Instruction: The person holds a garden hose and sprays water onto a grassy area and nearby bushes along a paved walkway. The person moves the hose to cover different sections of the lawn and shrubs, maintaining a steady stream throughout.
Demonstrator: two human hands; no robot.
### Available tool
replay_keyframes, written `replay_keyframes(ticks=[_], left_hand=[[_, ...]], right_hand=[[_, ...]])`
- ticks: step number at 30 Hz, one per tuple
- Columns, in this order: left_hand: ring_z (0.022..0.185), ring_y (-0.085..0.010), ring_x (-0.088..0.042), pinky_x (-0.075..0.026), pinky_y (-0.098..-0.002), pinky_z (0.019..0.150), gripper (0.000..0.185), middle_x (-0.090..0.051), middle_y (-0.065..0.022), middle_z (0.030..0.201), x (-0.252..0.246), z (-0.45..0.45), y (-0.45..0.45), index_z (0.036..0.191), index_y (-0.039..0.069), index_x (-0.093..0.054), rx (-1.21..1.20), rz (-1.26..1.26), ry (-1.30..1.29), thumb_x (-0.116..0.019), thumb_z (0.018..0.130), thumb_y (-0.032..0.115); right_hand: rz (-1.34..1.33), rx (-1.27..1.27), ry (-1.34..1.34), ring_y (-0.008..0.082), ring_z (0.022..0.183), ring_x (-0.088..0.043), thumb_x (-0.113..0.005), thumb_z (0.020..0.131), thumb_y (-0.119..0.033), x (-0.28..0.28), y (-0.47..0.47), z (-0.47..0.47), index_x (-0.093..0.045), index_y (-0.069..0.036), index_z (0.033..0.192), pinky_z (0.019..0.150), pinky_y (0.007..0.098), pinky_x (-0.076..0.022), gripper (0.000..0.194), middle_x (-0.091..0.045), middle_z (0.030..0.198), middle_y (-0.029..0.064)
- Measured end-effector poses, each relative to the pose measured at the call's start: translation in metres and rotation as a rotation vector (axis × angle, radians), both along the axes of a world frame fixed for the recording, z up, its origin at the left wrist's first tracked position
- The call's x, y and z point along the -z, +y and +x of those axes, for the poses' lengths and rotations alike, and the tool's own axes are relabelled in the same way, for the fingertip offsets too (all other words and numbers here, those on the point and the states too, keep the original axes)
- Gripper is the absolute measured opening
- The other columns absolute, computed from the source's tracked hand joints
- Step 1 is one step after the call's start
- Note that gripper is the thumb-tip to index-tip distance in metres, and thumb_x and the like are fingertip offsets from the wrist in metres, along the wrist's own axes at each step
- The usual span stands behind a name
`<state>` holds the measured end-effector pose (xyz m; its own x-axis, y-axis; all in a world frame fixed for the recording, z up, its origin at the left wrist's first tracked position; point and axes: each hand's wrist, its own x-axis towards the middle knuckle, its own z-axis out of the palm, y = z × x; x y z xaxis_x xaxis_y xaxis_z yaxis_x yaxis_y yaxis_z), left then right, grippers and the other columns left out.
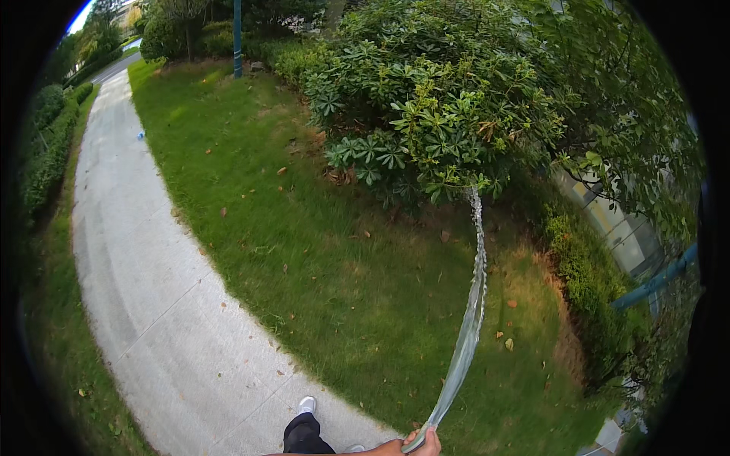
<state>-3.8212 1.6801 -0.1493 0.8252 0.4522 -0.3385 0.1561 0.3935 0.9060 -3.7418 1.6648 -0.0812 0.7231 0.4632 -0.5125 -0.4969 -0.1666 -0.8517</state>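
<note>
At the bottom edge, a pale green hose (416, 440) points away from me, its open end angled up and forward. My left hand (396, 446) reaches in from the left and holds it, and my right hand (430, 444) grips its right side close to the mouth. A stream of water (463, 336) leaves the hose in a long arc over the grass. Its far end meets the lower front leaves of a broad-leaved evergreen shrub (439, 131). The rest of the hose lies below the picture.
A pale concrete path (165, 296) curves along the left, with my white shoe (307, 405) on it. Lawn (319, 273) with scattered dry leaves borders it. A blue-green post (237, 40) stands at the back; another blue-green pole (656, 279) slants at the right beside low hedging (582, 262).
</note>
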Motion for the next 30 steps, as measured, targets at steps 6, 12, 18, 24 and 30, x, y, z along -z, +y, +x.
replay_keyframes(ticks=[6,12,18,24,30], left_hand=[[0.108,-0.0243,-0.062,-0.048,-0.0386,0.09,0.039,-0.068,-0.0162,0.106,0.004,0.004,0.004,0.112,0.006,-0.064,-0.192,0.047,-0.169,-0.055,0.09,0.036],[0.108,-0.0195,-0.058,-0.048,-0.0363,0.09,0.037,-0.065,-0.0125,0.109,0.006,0.014,0.015,0.115,0.006,-0.06,-0.29,0.012,-0.148,-0.061,0.089,0.032],[0.097,-0.0148,-0.055,-0.049,-0.0352,0.081,0.032,-0.063,-0.0088,0.1,-0.035,0.009,0.037,0.108,0.003,-0.061,-0.425,0.015,-0.283,-0.064,0.088,0.028],[0.092,-0.0116,-0.051,-0.049,-0.0314,0.076,0.023,-0.06,-0.003,0.096,-0.047,0.007,0.033,0.104,0.003,-0.06,-0.553,-0.294,-0.46,-0.065,0.089,0.02],[0.097,-0.0151,-0.053,-0.048,-0.0335,0.082,0.027,-0.061,-0.0067,0.101,-0.06,-0.019,0.035,0.108,0.003,-0.058,-0.306,-0.099,-0.262,-0.064,0.088,0.02]], right_hand=[[-0.04,0.001,-0.034,0.0147,0.053,-0.05,-0.047,0.095,-0.017,-0.017,0.023,-0.014,-0.055,-0.007,0.082,0.045,0.0281,-0.0382,0.018,-0.052,0.064,0.0029],[-0.003,-0.236,-0.198,0.0112,0.062,-0.053,-0.048,0.096,-0.017,-0.062,0.045,-0.028,-0.06,-0.002,0.097,0.053,0.0252,-0.0428,0.02,-0.057,0.075,0.0028],[0.063,-0.433,-0.306,0.0052,0.062,-0.045,-0.049,0.098,-0.022,-0.107,0.063,-0.042,-0.061,-0.003,0.097,0.052,0.0212,-0.0363,0.022,-0.052,0.075,-0.0031],[0.086,-0.495,-0.341,0.0024,0.059,-0.037,-0.051,0.097,-0.025,-0.142,0.07,-0.06,-0.061,-0.006,0.09,0.049,0.0213,-0.0278,0.022,-0.043,0.068,-0.0082],[0.104,-0.469,-0.34,0.0024,0.057,-0.037,-0.051,0.097,-0.023,-0.131,0.057,-0.059,-0.061,-0.006,0.089,0.047,0.0216,-0.0284,0.021,-0.043,0.066,-0.0075]])
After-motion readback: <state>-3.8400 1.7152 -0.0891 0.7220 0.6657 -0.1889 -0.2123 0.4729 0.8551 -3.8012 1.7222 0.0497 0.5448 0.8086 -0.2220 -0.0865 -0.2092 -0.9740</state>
